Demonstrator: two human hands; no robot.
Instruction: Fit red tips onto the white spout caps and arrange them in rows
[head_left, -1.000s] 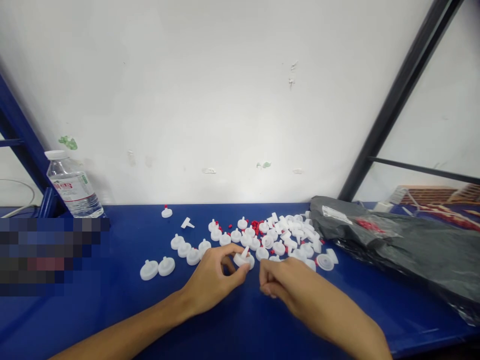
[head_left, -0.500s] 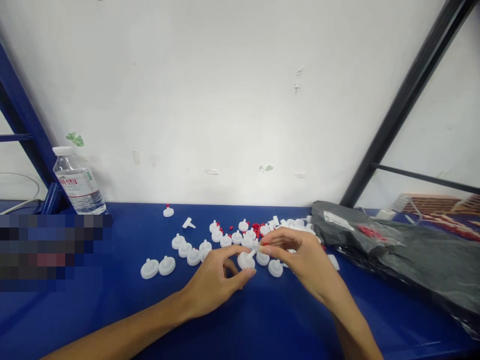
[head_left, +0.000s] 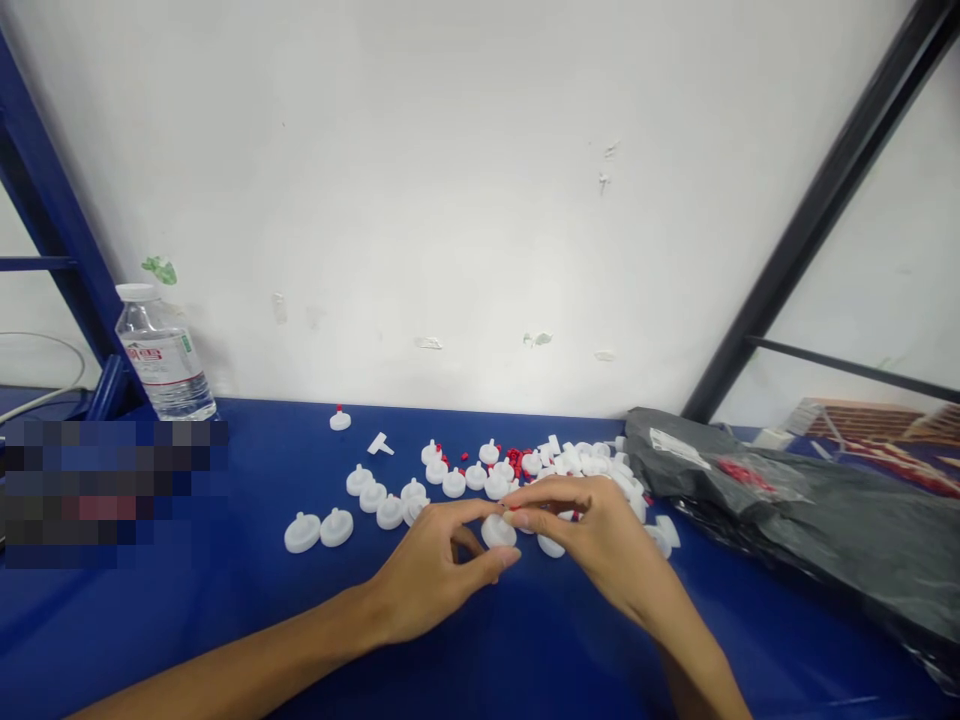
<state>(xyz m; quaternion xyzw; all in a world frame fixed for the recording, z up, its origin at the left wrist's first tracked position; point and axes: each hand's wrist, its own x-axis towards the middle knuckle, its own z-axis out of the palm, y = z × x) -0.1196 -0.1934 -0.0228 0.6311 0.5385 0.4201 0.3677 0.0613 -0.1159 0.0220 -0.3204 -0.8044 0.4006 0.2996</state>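
My left hand [head_left: 435, 560] is closed, thumb and index finger around a white round plastic cap with a spout [head_left: 498, 532]. My right hand [head_left: 592, 525] is closed in a pinch at the cap's spout. A bit of a small red tip [head_left: 514, 510] shows between its thumb and index finger; the spout itself is mostly hidden by those fingers. Behind both hands lie many similar white spouted caps [head_left: 390, 513] and a scatter of little red tips [head_left: 517, 458]. One white cap with a red tip on its spout [head_left: 340, 420] stands apart at the back left.
A white T-shaped piece [head_left: 380, 444] lies near the back of the blue table [head_left: 247, 640]. At the left stands a water bottle [head_left: 169, 360] beside a blue metal post. A dark grey plastic bag [head_left: 795, 530] covers the right side, with a clear packet of red pieces [head_left: 746, 474] on it.
My right hand has moved slightly left and in, bringing the red tip onto or against the spout of the cap in my left hand. The view has shifted a little.
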